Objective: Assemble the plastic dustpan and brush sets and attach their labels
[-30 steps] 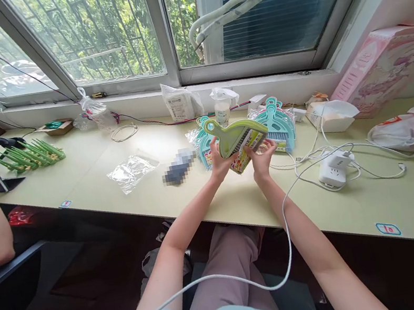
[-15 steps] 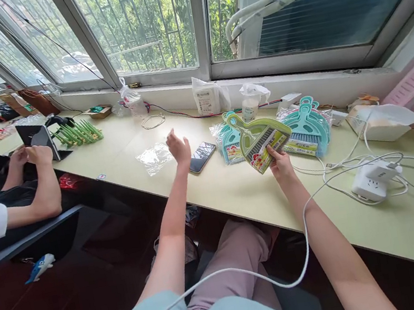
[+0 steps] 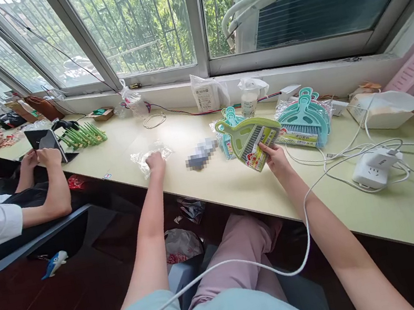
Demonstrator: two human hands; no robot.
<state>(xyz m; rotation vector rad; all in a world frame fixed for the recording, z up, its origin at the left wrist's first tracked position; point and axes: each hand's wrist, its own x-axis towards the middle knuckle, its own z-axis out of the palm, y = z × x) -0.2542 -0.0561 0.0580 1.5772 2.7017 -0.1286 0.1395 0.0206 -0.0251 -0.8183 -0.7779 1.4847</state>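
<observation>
My right hand (image 3: 278,159) grips the lower right edge of a green dustpan-and-brush set (image 3: 247,142), its dark-bristled brush and printed label facing up. It is held tilted above the table. My left hand (image 3: 155,163) is closed on a crumpled clear plastic bag (image 3: 139,159) lying on the table; its fingertips are largely hidden. Behind the held set lies a teal dustpan set (image 3: 225,141) in clear wrap, partly covered. More wrapped teal dustpan sets (image 3: 305,121) are stacked to the right.
A blurred phone (image 3: 201,154) lies between my hands. White cables and a power strip (image 3: 372,168) occupy the right side, with a white paper box (image 3: 381,111) behind. Cups and bags line the window ledge. At left, a co-worker (image 3: 47,183) sits by a tablet (image 3: 45,143) and green stalk-like pieces (image 3: 85,135).
My left hand has moved left and down onto the plastic bag, and its fingers have closed. The green dustpan set has shifted slightly left and tilted flatter in my right hand.
</observation>
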